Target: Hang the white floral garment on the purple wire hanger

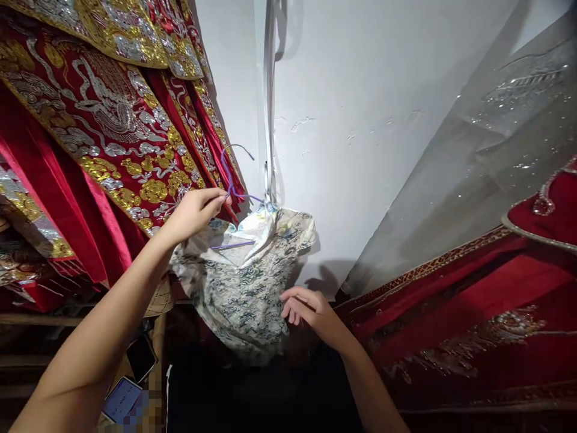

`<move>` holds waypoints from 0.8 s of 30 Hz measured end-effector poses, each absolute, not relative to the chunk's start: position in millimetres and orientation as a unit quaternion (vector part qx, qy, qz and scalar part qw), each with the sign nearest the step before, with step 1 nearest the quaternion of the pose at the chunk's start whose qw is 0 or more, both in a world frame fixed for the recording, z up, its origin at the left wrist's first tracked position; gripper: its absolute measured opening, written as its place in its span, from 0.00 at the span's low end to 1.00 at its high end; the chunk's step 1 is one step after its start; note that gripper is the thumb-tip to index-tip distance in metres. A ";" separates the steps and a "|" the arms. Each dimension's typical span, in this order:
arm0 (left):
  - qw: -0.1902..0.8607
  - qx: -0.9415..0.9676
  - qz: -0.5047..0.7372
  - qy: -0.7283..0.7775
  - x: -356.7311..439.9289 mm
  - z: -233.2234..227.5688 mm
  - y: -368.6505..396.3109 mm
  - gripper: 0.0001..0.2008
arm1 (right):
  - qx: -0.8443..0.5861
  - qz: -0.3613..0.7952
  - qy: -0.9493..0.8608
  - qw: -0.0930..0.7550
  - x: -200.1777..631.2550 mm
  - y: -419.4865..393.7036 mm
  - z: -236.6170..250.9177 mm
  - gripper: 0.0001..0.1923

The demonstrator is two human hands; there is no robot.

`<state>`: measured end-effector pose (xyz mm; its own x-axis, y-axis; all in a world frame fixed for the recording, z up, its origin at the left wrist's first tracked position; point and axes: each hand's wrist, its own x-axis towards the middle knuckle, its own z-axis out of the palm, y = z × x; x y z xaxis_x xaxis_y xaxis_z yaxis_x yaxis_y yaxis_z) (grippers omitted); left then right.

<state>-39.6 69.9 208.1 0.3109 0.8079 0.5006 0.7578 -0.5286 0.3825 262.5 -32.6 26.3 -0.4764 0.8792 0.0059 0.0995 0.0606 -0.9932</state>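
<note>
Holding out a bare left arm, pinching with the left grip a purple wire hanger partly inside a pale, blue-patterned cloth top by the white wall. Curling the right grip half open, looking empty, beside the top. Probably handling light, soft, floppy cloth; best lifting by both shoulders.

Just below the dark-screened smartphone, a lit smartphone is displaying slanted digits, too small and blurred for sure reading, while pixelated blocks are covering its lower right part.
</note>
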 end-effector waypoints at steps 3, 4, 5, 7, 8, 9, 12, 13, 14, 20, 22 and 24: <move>0.117 0.816 0.329 0.461 -15.2 214.8 110.5 0.17 | -0.376 0.597 -0.623 0.338 261.1 -42.6 13.8 0.17; 0.149 0.813 0.332 0.454 -7.3 215.5 121.2 0.16 | -0.375 0.603 -0.620 0.335 262.2 -45.4 10.7 0.17; 0.181 0.809 0.336 0.447 -0.1 215.5 129.3 0.16 | -0.374 0.607 -0.617 0.333 263.8 -47.6 8.0 0.17; 0.240 0.798 0.346 0.431 10.1 213.2 136.8 0.14 | -0.374 0.612 -0.613 0.330 268.2 -49.5 2.9 0.18; 0.266 0.792 0.350 0.423 12.0 211.3 136.6 0.13 | -0.376 0.613 -0.611 0.332 270.7 -49.4 0.5 0.18; 0.290 0.785 0.355 0.418 11.4 209.2 134.6 0.13 | -0.379 0.613 -0.608 0.335 273.2 -48.8 -1.7 0.18; 0.356 0.741 0.386 0.419 -4.5 203.7 127.1 0.13 | -0.387 0.611 -0.599 0.344 279.3 -46.4 -6.1 0.19; 0.378 0.720 0.398 0.425 -12.4 202.9 126.7 0.13 | -0.388 0.610 -0.600 0.342 280.3 -46.2 -6.7 0.19; 0.402 0.699 0.406 0.430 -20.1 202.7 128.0 0.13 | -0.387 0.611 -0.605 0.333 280.6 -46.6 -6.9 0.19; 0.551 0.640 0.351 0.405 -16.7 205.3 153.4 0.11 | -0.366 0.634 -0.633 0.251 265.7 -56.2 -5.2 0.18; 0.572 0.647 0.314 0.395 1.1 202.0 155.7 0.12 | -0.369 0.635 -0.631 0.248 260.7 -59.1 -5.5 0.18; 0.575 0.665 0.281 0.385 15.9 195.2 151.9 0.13 | -0.372 0.637 -0.629 0.245 260.0 -59.2 -7.1 0.19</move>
